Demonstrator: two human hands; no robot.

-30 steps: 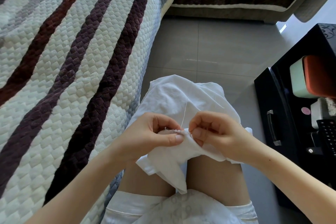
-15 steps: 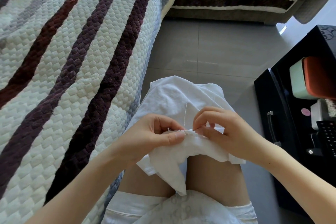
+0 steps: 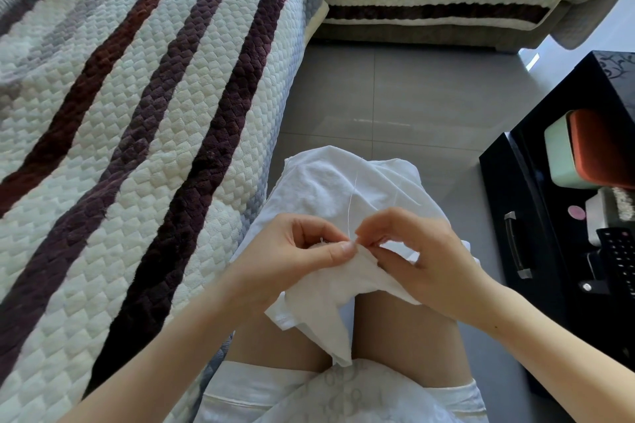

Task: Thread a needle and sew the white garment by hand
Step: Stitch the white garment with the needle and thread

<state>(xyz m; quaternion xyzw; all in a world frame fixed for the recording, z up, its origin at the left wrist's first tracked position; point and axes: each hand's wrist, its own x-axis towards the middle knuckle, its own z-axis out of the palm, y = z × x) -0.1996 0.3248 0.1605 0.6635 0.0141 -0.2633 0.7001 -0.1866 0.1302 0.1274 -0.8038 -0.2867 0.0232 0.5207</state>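
Note:
The white garment (image 3: 330, 189) lies bunched over my knees, its lower corner hanging between my thighs. My left hand (image 3: 292, 261) pinches a fold of the cloth between thumb and fingers. Fingertip to fingertip with it, my right hand (image 3: 422, 254) pinches at the same fold, where the needle sits; the needle itself is too small to make out. A thin white thread (image 3: 351, 203) rises from the pinch point up across the garment.
A quilted sofa cover (image 3: 130, 134) with dark stripes fills the left side. A black cabinet (image 3: 536, 216) stands at the right, carrying a green and orange box (image 3: 584, 151) and a remote control (image 3: 618, 261). Grey tiled floor (image 3: 395, 96) lies ahead.
My right hand has shifted slightly and its fingers have spread, staying pinched at the fold. The thread still stands up from the seam. My left hand has kept its hold.

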